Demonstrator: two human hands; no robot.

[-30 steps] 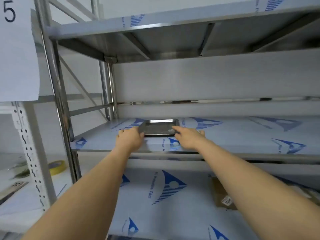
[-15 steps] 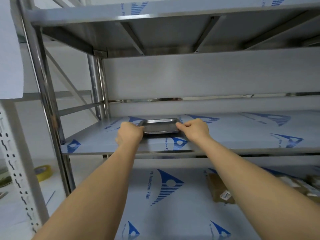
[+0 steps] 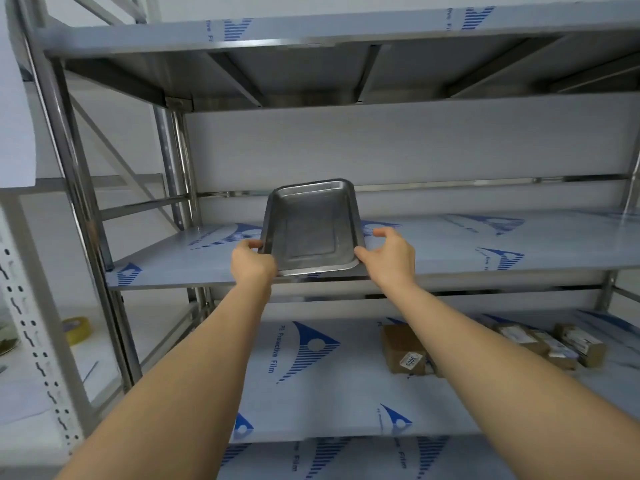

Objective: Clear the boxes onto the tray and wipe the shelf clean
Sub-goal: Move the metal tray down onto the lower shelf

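Evidently fetching it for the boxes, both hands clamp the tray. Left hand and right hand pinch its near corners, tilting it off the shelf's front edge.

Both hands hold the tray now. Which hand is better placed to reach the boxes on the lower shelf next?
Probably the right hand. The boxes lie on the lower shelf right of centre, beneath the right forearm. The left hand could keep holding the tray.

- Both bare arms stretched forward and up, near parallel.
- Left hand: fingers curled, gripping the tray at its near left corner.
- Right hand: thumb and fingers pinching the near right edge.
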